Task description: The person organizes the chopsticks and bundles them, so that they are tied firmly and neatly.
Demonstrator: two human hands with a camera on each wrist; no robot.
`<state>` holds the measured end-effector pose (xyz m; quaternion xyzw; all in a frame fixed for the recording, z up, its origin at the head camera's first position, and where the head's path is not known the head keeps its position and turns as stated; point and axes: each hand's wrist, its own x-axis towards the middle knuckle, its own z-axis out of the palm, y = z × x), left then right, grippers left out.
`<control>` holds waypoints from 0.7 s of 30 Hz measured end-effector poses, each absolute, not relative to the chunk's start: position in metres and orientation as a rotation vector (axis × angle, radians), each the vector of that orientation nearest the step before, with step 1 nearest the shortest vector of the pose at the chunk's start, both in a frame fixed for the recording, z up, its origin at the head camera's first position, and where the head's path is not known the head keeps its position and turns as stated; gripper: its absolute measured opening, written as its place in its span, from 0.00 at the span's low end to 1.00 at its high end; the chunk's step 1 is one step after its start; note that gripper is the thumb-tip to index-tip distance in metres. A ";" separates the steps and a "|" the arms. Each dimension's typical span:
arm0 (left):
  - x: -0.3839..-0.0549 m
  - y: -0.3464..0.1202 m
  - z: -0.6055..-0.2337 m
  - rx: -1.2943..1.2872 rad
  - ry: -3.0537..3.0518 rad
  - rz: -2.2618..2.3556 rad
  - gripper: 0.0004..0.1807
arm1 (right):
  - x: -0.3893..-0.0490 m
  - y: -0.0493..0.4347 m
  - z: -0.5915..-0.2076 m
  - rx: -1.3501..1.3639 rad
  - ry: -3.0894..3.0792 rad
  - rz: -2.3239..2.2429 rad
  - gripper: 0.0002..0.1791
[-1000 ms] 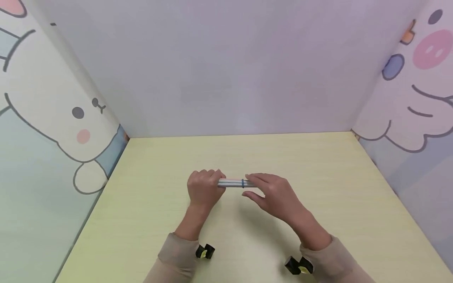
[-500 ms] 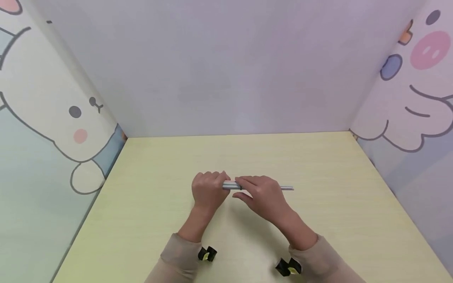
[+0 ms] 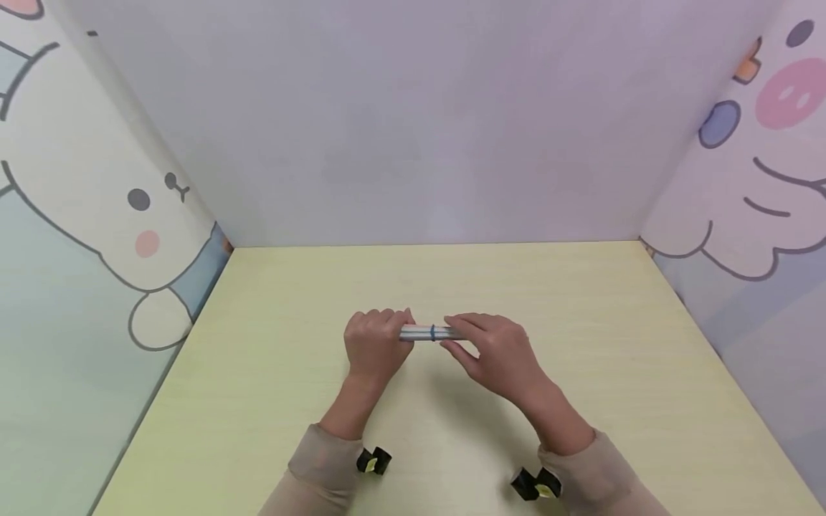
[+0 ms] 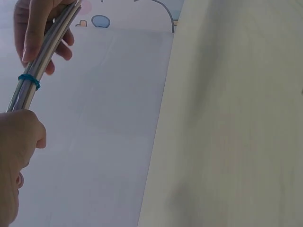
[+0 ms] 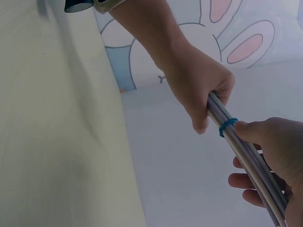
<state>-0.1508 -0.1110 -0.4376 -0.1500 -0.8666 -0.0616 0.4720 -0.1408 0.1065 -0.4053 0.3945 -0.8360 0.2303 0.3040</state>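
A bundle of slim silvery sticks (image 3: 418,332) is held level above the table, with a blue elastic band (image 3: 433,332) round it. On the left, my left hand (image 3: 376,347) grips one end in a fist; that end is hidden inside it. My right hand (image 3: 500,351) holds the bundle farther right, the thumb on one side and the fingers on the other. In the right wrist view, the right thumb (image 5: 255,131) lies right by the band (image 5: 228,126), and the fingers curl behind the sticks (image 5: 255,170). The left wrist view shows the band (image 4: 29,80) between both hands.
Below the hands lies a pale yellow tabletop (image 3: 290,287). A plain wall (image 3: 419,143) closes the back, with cartoon-printed walls at left (image 3: 77,179) and right (image 3: 742,179). Black wrist devices (image 3: 374,461) hang by the sleeve cuffs.
My right hand slid left along the sticks, then back to the right. The band sits nearer my left hand than a second ago. The left hand keeps its grip, with only slight movement.
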 end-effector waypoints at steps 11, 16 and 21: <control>-0.152 -0.123 -0.439 -0.321 -2.099 -0.146 0.13 | -0.151 0.140 -0.407 1.080 -2.280 0.653 0.15; -0.152 -0.126 -0.440 -0.319 -2.086 -0.162 0.13 | -0.155 0.153 -0.409 1.161 -2.259 0.872 0.14; -0.151 -0.128 -0.439 -0.335 -2.101 -0.201 0.14 | -0.157 0.155 -0.413 1.201 -2.175 1.026 0.11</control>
